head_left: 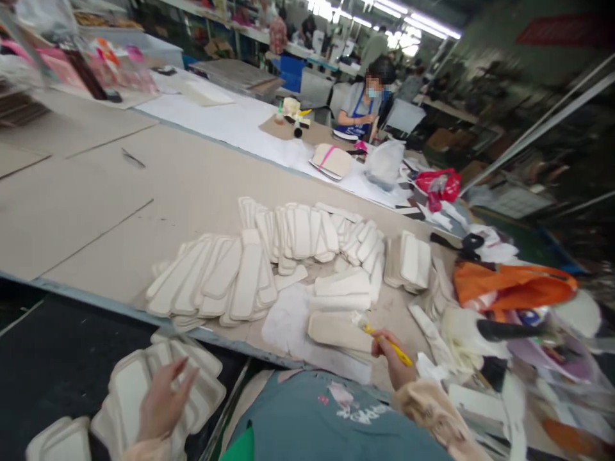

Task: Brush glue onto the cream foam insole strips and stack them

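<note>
My right hand (390,358) is closed round the yellow handle of a small brush (369,328). The brush's pale bristles rest at the near edge area of a long cream-coloured flat piece (336,330) with rounded corners. On the lower left, my left hand (166,397) hovers over or touches a fanned pile of similar cream pieces (127,390) on a dark surface; its fingers are apart, and contact is unclear. Behind the brush, more cream pieces (342,287) lie stacked. A white sheet (287,320) lies partly under the pieces.
Overlapping rows of cream pieces (247,275) cover the middle of the table (192,173). At right are an orange bag (514,285), a purple basin (571,358) and scraps. Tweezers or a similar thin tool (132,158) lie at left. A person (358,112) sits across the table.
</note>
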{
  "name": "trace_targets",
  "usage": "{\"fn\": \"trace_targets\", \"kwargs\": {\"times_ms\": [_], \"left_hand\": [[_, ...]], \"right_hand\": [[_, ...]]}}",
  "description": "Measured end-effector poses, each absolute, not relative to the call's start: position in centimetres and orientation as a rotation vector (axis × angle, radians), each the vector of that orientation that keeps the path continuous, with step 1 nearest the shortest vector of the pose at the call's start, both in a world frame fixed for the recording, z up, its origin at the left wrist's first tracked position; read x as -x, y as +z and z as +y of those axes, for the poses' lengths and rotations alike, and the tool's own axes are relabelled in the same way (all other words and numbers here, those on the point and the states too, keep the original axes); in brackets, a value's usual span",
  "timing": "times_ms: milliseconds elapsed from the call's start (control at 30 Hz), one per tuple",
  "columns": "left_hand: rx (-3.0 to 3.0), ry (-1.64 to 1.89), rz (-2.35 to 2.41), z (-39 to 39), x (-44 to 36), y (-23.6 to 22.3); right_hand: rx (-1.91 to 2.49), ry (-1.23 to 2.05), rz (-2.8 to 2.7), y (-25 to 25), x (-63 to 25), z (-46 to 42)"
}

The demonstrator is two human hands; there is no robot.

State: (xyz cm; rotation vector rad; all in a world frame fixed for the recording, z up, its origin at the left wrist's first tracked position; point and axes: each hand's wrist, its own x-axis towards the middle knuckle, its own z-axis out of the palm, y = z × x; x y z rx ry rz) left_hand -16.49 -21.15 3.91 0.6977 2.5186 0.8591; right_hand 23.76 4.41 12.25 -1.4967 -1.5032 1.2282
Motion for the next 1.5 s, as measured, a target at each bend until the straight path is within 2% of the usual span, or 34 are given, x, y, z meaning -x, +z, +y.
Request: {"fn": "trace_targets", "kwargs": {"times_ms": [167, 267, 400, 600, 867, 1500], "left_hand": [[-1.55, 0.8, 1.923, -7.7, 5.4, 2.7], [-1.792, 0.621, 1.728, -2.8, 1.3, 3.4], [-1.92, 0.417, 1.696, 0.5, -0.3, 3.6], [-1.959, 0.284, 1.707, 2.2, -0.5, 3.2], [-1.95, 0.198, 1.752, 2.0, -0.4, 3.2], [-1.964, 0.081, 1.795, 2.4, -0.3, 3.3]], "right_hand": [[1.501, 1.335, -1.436, 10.8, -24.6, 2.3], [1.488, 1.385, -1.43, 10.0, -24.5, 2.2], [1.445, 1.501, -1.437, 9.4, -24.1, 2.9], [1.406, 1.69, -1.466, 8.2, -22.2, 4.1], [1.483, 1.691, -1.472, 5.8, -20.3, 5.1], [1.937, 1.217, -1.301, 7.8, -32.8, 5.8]]}}
